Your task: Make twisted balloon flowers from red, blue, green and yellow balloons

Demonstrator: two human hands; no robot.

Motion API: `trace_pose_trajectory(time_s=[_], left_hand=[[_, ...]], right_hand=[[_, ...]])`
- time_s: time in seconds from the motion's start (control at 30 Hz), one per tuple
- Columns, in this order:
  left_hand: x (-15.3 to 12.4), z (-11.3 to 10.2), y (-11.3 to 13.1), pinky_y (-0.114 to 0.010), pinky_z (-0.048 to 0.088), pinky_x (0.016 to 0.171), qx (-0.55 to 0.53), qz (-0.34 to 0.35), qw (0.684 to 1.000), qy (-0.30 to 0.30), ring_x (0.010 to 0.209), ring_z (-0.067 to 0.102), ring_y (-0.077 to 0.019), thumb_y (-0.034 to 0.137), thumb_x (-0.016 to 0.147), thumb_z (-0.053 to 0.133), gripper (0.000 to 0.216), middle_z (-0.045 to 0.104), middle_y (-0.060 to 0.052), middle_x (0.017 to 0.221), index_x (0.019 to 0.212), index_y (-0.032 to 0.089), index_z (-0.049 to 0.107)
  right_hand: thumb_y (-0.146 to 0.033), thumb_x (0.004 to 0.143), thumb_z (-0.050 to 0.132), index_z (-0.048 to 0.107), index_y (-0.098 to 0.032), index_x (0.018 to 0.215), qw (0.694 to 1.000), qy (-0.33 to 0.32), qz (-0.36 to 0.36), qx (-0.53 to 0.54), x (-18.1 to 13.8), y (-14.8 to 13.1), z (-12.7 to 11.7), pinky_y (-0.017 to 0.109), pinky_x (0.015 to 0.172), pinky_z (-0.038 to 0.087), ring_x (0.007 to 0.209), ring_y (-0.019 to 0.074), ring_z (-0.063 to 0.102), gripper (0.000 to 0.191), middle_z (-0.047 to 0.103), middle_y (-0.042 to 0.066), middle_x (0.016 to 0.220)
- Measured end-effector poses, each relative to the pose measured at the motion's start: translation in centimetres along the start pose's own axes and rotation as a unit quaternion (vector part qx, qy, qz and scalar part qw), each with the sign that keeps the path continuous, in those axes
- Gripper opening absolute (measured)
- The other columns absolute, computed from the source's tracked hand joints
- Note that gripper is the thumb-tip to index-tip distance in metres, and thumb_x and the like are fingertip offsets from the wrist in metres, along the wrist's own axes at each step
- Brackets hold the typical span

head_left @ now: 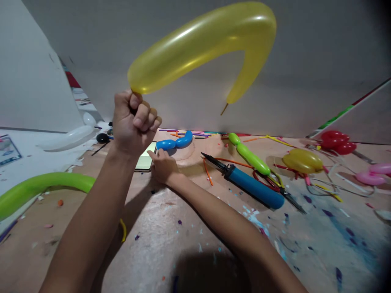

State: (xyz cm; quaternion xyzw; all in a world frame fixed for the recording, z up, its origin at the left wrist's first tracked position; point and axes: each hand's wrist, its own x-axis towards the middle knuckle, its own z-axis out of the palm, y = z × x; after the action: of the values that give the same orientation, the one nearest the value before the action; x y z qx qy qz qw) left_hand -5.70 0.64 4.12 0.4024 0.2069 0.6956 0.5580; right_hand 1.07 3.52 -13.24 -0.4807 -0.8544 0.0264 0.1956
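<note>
My left hand (136,120) is raised, its fingers closed on the end of a long inflated yellow balloon (195,44). The balloon arcs up to the right and bends down to a thin uninflated tip. Low on the table, my right hand (165,166) reaches to a phone (143,160) with a lit, pale screen. Its index finger stretches over the screen's edge; whether it touches the glass I cannot tell. Nothing shows in that hand. Just behind it lies a twisted blue balloon (174,142). My left forearm and wrist cover part of the phone's surroundings.
A blue hand pump (255,185) lies right of centre, beside scissors (291,199) and a lime green balloon (250,158). Further right are yellow (302,160), red (337,142) and pink (374,174) balloons. A long green balloon (45,183) lies left. White panels (198,106) stand behind.
</note>
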Motion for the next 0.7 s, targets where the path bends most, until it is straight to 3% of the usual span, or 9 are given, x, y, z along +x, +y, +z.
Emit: trace_pose_trajectory(time_s=[0.07, 0.23, 0.4, 0.7], left_hand=[[0.0, 0.0, 0.1, -0.023, 0.021, 0.036, 0.005, 0.001, 1.0, -0.004, 0.03, 0.013, -0.0082, 0.029, 0.091, 0.039, 0.042, 0.013, 0.007, 0.036, 0.05, 0.02, 0.031], [0.0, -0.4, 0.6, -0.023, 0.02, 0.036, 0.003, 0.011, 1.0, -0.012, 0.029, 0.013, -0.0079, 0.032, 0.092, 0.04, 0.044, 0.013, 0.008, 0.035, 0.05, 0.02, 0.031], [0.2, -0.5, 1.0, -0.022, 0.018, 0.037, -0.049, -0.003, 0.999, -0.018, 0.03, 0.01, -0.0078, 0.025, 0.095, 0.02, 0.045, 0.012, 0.007, 0.033, 0.051, 0.019, 0.028], [-0.1, -0.4, 0.4, -0.021, 0.016, 0.037, -0.051, -0.028, 0.998, -0.017, 0.029, 0.01, -0.007, 0.027, 0.097, 0.013, 0.045, 0.011, 0.007, 0.032, 0.053, 0.019, 0.023]], right_hand=[[-0.021, 0.089, 0.036, 0.044, -0.023, 0.137, 1.0, 0.023, 0.006, 0.003, 1.5, 0.2, 0.5, 0.044, 0.087, 0.044, 0.106, 0.03, 0.049, 0.049, 0.05, 0.015, 0.118], [-0.025, 0.09, 0.038, 0.044, -0.023, 0.139, 0.997, -0.001, 0.04, 0.068, 4.9, 2.6, 0.9, 0.045, 0.098, 0.036, 0.115, 0.0294, 0.042, 0.049, 0.043, 0.015, 0.13], [-0.027, 0.092, 0.038, 0.043, -0.025, 0.14, 0.996, 0.003, -0.006, 0.087, 4.9, 3.7, 1.4, 0.045, 0.107, 0.026, 0.127, 0.0276, 0.033, 0.048, 0.037, 0.011, 0.141], [-0.039, 0.094, 0.039, 0.047, -0.025, 0.137, 0.997, 0.007, -0.001, 0.071, 4.7, 3.4, 1.9, 0.045, 0.105, 0.03, 0.124, 0.0285, 0.037, 0.046, 0.044, 0.013, 0.134]])
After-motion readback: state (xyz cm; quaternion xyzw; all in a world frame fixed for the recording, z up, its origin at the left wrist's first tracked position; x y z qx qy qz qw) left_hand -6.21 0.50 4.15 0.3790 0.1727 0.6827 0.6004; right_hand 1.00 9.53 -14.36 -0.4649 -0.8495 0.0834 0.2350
